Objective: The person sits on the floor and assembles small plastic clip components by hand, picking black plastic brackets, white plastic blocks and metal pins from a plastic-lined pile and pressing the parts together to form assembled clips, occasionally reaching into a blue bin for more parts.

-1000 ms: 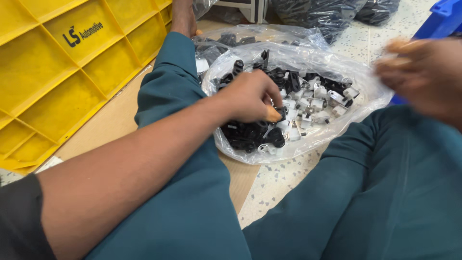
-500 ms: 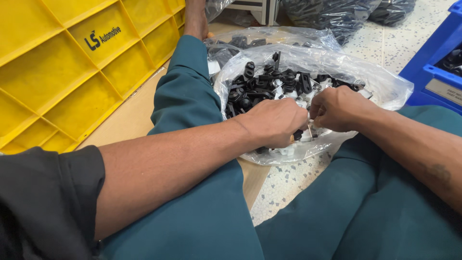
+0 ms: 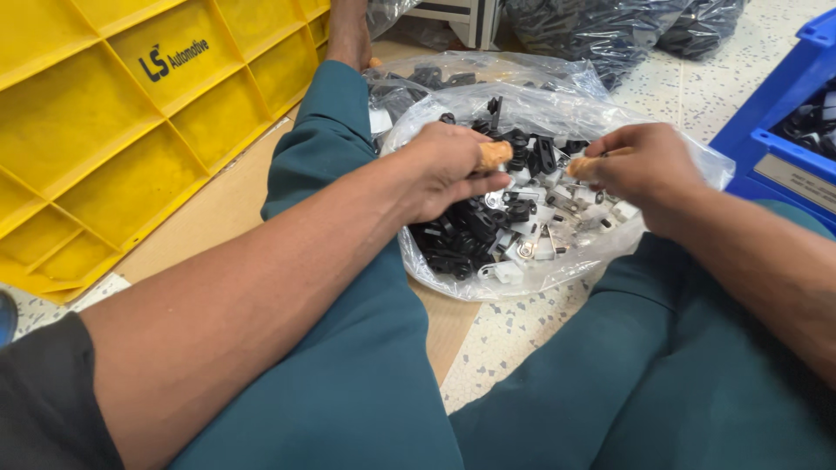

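Since the frame half a second back, the 2 hands have drawn apart: they were pressed together over the bag, and now a gap shows between them, with the view tipped slightly lower. The left hand point(image 3: 448, 170) sits at the centre of the frame, fingers curled down into the heap, thumb capped with an orange finger cot; what its grip has hold of, if anything, I cannot tell, as the fingers hide it. The right hand point(image 3: 644, 165) hovers at centre right, fingers pinched together, also with an orange cot on 1 fingertip; whether a piece is pinched there cannot be made out.

Both hands work over a clear plastic bag point(image 3: 557, 270) lying open on the floor between the person's teal trouser legs, in the upper middle of the frame. It holds a pile of small black and white plastic clips point(image 3: 488, 226).

A yellow crate point(image 3: 131, 157) fills the upper left, a blue bin point(image 3: 784, 113) stands at the right edge, and more dark bags point(image 3: 592, 26) lie along the top.
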